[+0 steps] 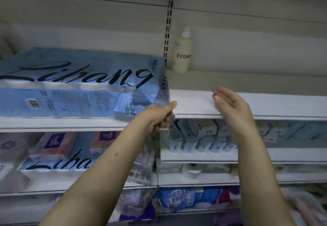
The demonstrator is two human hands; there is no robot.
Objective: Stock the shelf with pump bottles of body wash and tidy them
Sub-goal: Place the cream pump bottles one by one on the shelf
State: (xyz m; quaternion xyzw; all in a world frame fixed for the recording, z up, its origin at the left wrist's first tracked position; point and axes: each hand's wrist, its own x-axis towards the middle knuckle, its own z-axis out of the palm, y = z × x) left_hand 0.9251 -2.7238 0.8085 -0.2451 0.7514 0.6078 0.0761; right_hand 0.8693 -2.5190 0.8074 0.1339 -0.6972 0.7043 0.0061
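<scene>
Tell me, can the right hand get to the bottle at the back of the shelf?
Probably yes. The right hand is open and holds nothing, and the shelf between it and the pump bottle shows nothing in the way. The bottle stands far back, so it needs a stretch.

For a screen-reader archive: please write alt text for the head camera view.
A cream pump bottle marked ZYOME stands at the back left of a white shelf. The left hand grips the shelf's front left corner; the right hand is open over its edge. A blue Libang tissue pack lies on the shelf alongside.
</scene>
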